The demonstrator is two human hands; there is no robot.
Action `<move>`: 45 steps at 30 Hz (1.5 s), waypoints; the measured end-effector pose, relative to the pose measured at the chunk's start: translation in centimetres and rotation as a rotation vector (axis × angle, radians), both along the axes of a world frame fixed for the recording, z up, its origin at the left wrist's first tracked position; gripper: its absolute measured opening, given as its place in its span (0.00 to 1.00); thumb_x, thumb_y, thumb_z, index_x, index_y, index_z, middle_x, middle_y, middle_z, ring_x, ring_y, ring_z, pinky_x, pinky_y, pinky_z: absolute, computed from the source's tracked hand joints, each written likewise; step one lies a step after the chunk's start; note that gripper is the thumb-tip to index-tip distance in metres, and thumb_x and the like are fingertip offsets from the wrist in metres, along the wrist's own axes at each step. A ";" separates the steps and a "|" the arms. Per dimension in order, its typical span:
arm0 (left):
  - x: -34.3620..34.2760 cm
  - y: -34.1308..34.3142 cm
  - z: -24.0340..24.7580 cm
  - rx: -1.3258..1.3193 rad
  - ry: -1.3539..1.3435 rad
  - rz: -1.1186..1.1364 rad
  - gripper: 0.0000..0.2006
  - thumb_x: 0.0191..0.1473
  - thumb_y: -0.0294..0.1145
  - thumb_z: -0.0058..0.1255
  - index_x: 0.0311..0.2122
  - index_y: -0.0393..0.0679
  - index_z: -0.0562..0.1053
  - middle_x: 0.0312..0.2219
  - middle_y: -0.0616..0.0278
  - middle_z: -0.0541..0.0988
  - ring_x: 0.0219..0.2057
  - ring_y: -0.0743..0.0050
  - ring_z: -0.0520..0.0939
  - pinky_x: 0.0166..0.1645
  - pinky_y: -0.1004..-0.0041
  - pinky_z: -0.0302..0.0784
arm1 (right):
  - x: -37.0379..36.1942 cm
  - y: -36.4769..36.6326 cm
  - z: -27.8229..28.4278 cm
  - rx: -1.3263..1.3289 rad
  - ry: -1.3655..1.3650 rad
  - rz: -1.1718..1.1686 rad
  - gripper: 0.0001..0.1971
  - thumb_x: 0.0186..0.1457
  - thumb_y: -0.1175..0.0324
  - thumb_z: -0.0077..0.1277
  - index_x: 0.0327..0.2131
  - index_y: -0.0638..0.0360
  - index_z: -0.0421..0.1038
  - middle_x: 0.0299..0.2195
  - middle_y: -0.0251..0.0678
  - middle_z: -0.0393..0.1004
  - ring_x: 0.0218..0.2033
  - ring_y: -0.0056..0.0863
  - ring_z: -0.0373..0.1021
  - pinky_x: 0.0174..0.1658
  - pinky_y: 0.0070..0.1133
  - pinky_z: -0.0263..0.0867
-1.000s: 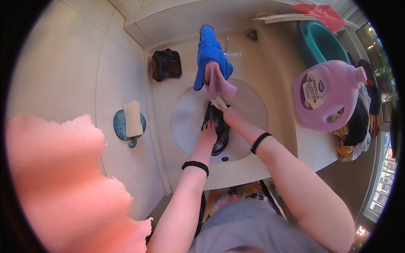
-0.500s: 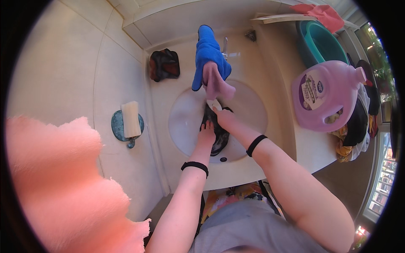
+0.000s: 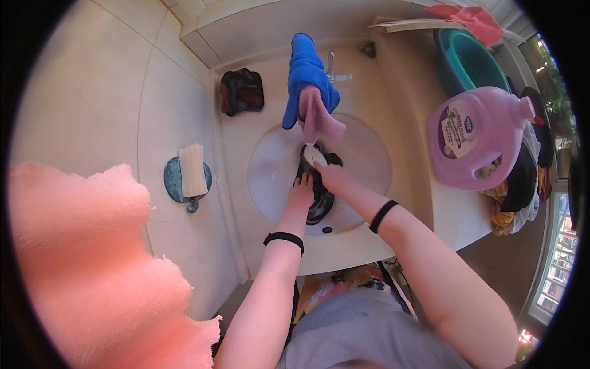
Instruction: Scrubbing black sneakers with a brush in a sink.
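Observation:
A dark, wet piece of cloth (image 3: pixel 321 198) with some suds lies in the white oval sink (image 3: pixel 261 178). My left hand (image 3: pixel 301 192) rests on its left side, fingers stretched out and slightly apart. On the cloth's upper part my right hand (image 3: pixel 332 176) grips a white oval piece that looks like a bar of soap (image 3: pixel 314 155). Just beyond, a blue towel (image 3: pixel 307 71) and a pink cloth (image 3: pixel 319 118) hang over the tap and cover most of it; only its lever (image 3: pixel 331 63) shows.
At left, a cream soap bar (image 3: pixel 192 170) lies on a teal dish (image 3: pixel 174 180), above a peach towel (image 3: pixel 92 258). A dark crumpled cloth (image 3: pixel 241 92) sits behind the sink. On the right ledge stand a purple detergent jug (image 3: pixel 470 132), green basin (image 3: pixel 470 58) and piled clothes (image 3: pixel 521 184).
My right hand has slid slightly toward me and right across the cloth, and more of the white bar shows. The left hand stays at nearly the same spot.

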State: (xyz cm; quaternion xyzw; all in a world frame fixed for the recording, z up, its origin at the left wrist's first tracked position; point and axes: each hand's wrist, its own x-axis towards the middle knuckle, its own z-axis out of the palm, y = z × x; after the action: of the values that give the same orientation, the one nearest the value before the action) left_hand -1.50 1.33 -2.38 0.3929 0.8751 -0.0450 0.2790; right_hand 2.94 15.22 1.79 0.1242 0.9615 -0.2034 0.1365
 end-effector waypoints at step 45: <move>0.2 -2.1 -5.6 0.169 0.077 0.204 0.19 0.51 0.30 0.35 0.48 0.33 0.62 0.52 0.42 0.56 0.53 0.49 0.61 0.52 0.62 0.62 | -1.8 -2.2 1.7 -0.033 -0.112 0.198 0.18 0.54 0.66 0.34 0.49 0.38 0.62 0.28 0.40 0.73 0.30 0.38 0.71 0.30 0.31 0.66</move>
State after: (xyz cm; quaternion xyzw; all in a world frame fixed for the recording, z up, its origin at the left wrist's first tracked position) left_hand -1.25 -0.81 -8.00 0.3219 0.9212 0.0423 0.2144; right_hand 1.11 12.97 3.52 0.0376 0.9566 -0.1972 0.2114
